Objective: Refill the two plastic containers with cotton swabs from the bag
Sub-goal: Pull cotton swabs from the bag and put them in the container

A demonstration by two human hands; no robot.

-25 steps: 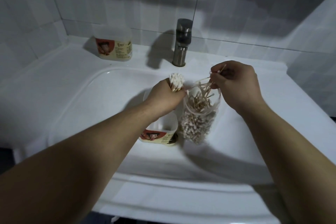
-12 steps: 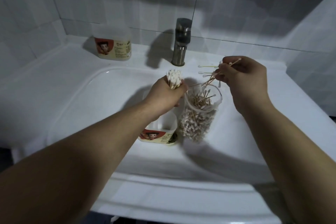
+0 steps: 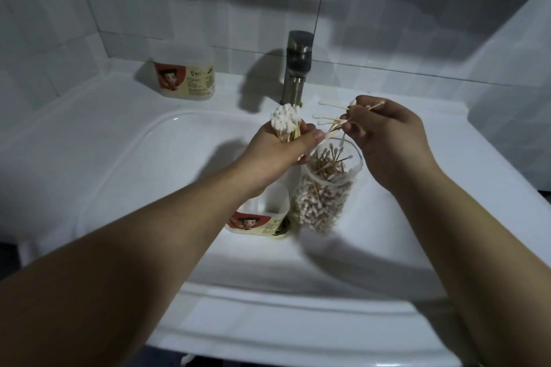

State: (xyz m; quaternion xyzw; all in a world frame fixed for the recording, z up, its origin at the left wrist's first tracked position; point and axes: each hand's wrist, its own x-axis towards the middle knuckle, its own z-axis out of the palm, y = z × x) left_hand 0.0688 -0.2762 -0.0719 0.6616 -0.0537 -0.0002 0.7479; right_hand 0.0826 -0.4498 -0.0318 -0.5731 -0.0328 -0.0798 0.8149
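Observation:
My left hand (image 3: pixel 280 149) grips an upright bundle of cotton swabs (image 3: pixel 284 121), white tips up, over the basin. My right hand (image 3: pixel 387 140) pinches several loose swabs (image 3: pixel 334 121) that fan out leftward toward the bundle, just above the bag. The clear plastic bag (image 3: pixel 325 194) of swabs stands open in the basin, beneath both hands. An open plastic container (image 3: pixel 262 214) with a cartoon label sits in the basin left of the bag, partly hidden by my left wrist. A second, lidded container (image 3: pixel 185 74) stands on the counter at the back left.
A metal faucet (image 3: pixel 296 68) rises behind the hands at the rear of the white sink (image 3: pixel 149 158). Tiled walls close in behind and on both sides. The drain (image 3: pixel 281 231) shows beside the open container.
My right hand lifted several swabs out of the bag and carried them up and left toward the bundle. My left hand stayed in place with its bundle.

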